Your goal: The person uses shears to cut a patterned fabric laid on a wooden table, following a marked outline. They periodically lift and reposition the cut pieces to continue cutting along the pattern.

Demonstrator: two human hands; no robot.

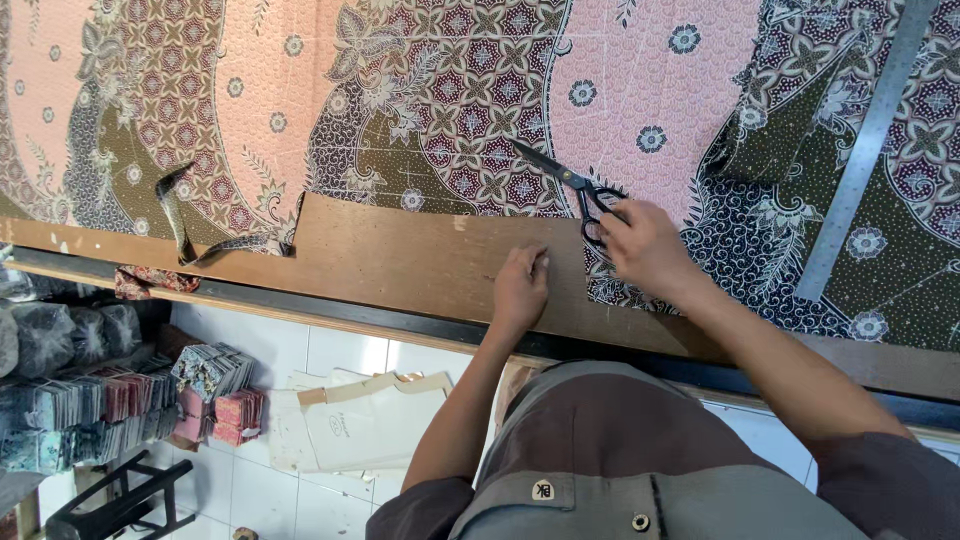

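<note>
A large batik cloth in pink, maroon and olive patterns lies spread over a wooden table. My right hand grips black scissors, whose blades point up-left over the cloth near its cut edge. Beside it my left hand rests fingers-down on the bare brown board just below the cloth edge, holding nothing. A cut strip of the cloth curls near the table edge at left.
A long steel ruler lies diagonally on the cloth at right. Below the table edge, stacks of folded fabric bundles and paper pattern pieces sit over a white tiled floor. A black stool stands at bottom left.
</note>
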